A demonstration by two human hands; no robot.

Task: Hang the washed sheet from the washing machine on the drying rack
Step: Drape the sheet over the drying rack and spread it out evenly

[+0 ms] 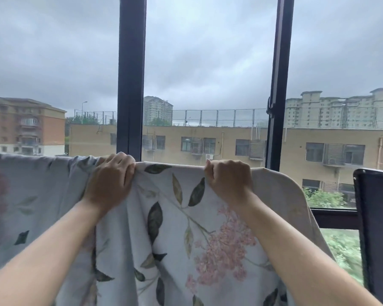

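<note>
A pale blue-grey sheet (170,235) printed with dark leaves and pink flowers hangs across the lower half of the view, its top edge running level in front of the window. My left hand (111,177) grips the top edge with fingers curled over it. About a hand's width to the right, my right hand (229,180) holds the same edge in a fist. Between the hands the edge is taut. The sheet's right corner droops in a curve. The rack bar is hidden under the cloth.
A dark window frame (131,76) with two uprights stands just behind the sheet; the right upright (279,85) carries a latch. A dark panel (378,228) fills the lower right. Buildings and trees lie outside.
</note>
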